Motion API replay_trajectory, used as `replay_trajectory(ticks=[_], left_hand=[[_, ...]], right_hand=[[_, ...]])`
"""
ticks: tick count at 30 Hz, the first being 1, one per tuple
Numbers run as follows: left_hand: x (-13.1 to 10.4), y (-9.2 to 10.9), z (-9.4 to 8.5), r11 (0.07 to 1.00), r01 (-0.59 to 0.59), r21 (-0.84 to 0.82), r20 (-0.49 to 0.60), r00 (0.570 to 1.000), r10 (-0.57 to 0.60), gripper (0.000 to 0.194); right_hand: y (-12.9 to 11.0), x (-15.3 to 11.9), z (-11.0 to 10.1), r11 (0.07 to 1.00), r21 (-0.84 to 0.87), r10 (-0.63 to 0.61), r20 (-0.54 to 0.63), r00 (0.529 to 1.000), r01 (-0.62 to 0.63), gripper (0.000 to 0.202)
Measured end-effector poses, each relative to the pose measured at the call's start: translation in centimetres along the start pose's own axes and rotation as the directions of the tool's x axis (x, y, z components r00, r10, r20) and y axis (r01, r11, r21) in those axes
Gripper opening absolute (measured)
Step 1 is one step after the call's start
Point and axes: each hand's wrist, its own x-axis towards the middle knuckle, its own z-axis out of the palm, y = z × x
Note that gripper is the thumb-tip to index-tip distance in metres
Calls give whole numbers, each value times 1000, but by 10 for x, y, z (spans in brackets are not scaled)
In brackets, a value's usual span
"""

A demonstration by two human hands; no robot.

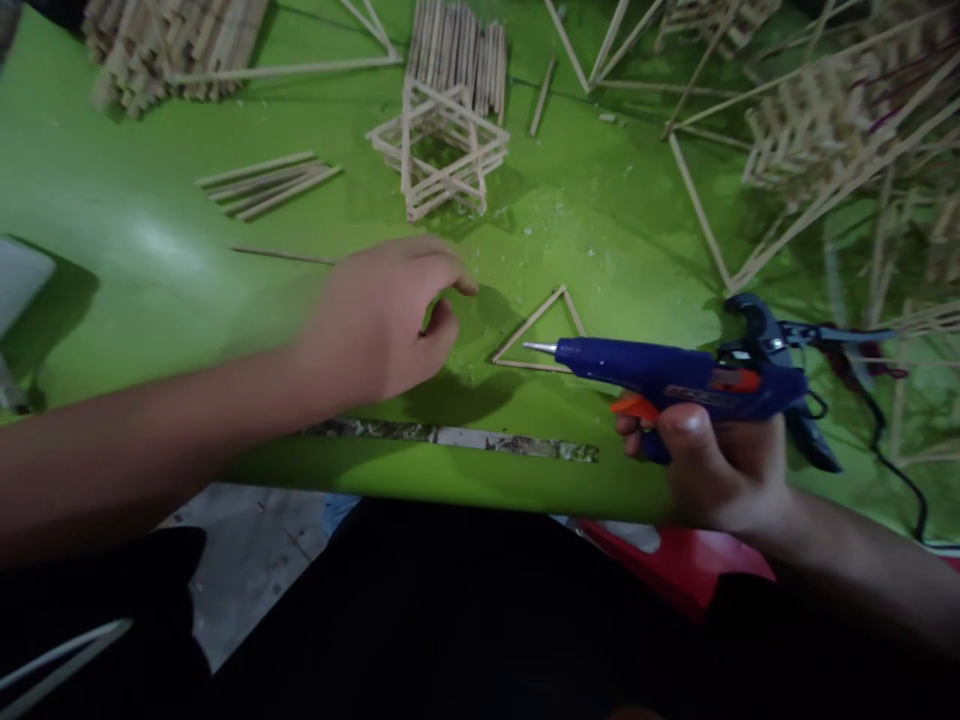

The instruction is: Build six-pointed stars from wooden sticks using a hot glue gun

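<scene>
My right hand is wrapped round the handle of a blue hot glue gun with an orange trigger. Its metal nozzle points left, above a small triangle of thin wooden sticks on the green table; the gun's body hides part of that triangle. Left of it hovers my left hand, thumb and index finger curved with a gap between them and nothing visible in the gap. A thin single stick lies beyond that wrist. Farther back stands a star-shaped frame of stacked sticks.
Loose sticks lie at the back left, near a large stick bundle. Black-handled pliers and a black cord are at the right. Stick frames crowd the back right. A patterned strip runs along the table's front edge.
</scene>
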Motion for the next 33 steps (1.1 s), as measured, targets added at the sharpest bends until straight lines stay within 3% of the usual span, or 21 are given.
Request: replay_trajectory(ticks=[5,10,15,19,22,27,33], left_hand=[[1,-5,3,1000,3,6,-12,1000,-3,30],[2,-4,1,1000,-4,-1,-43,999,4,31],[4,-1,-1,1000,30,-5,-37,999,-30,27],[4,0,-3,999,48,5,-44,998,-48,27],[5,-1,-2,999,52,6,-50,997,-52,30],[6,-4,1,999,35,-5,-59,998,-35,28],[5,-4,1,999,43,-18,-54,998,-44,28]], right_hand=[[-6,9,0,999,-16,-31,-35,999,30,25],[-14,11,0,986,-165,-5,-3,1000,5,29],[-16,8,-2,991,-122,-44,60,997,51,35],[-20,7,3,985,-172,18,65,998,-7,25],[-21,5,12,982,-173,97,134,986,-73,27],[-13,1,20,990,-125,83,148,986,-65,32],[3,0,16,983,-151,124,118,985,-105,21]])
